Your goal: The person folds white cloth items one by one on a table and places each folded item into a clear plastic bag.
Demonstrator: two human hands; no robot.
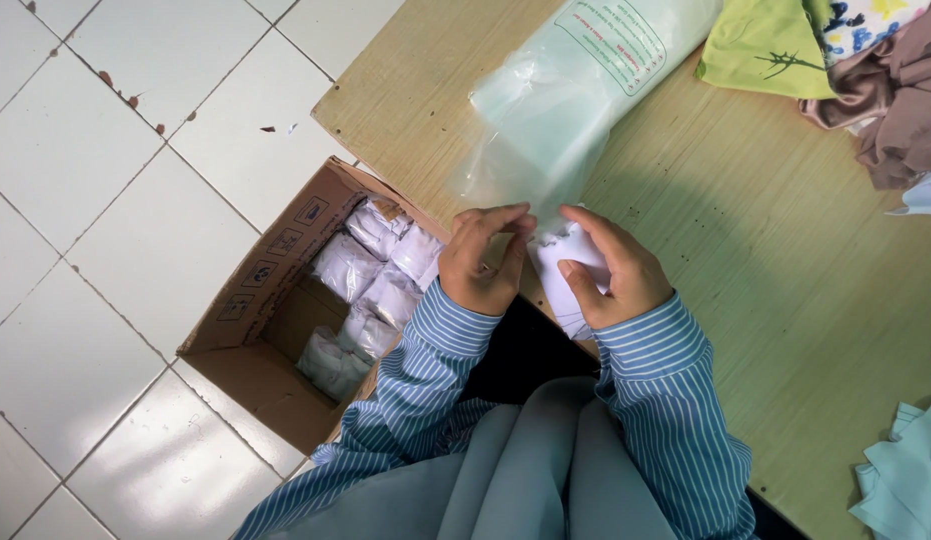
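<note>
My left hand [482,262] and my right hand [613,272] meet at the near edge of a wooden table [775,290]. Both pinch the open end of a clear plastic bag [575,85] that stretches away across the table, with pale green contents inside. My right hand also grips a small white folded piece [567,270] at the bag's mouth. Both sleeves are blue and white striped.
An open cardboard box [275,300] on the white tiled floor [95,200] at my left holds several small white wrapped packets [370,285]. Green, patterned and brown cloths [845,60] lie at the table's far right. Pale blue fabric [905,470] lies at the right edge.
</note>
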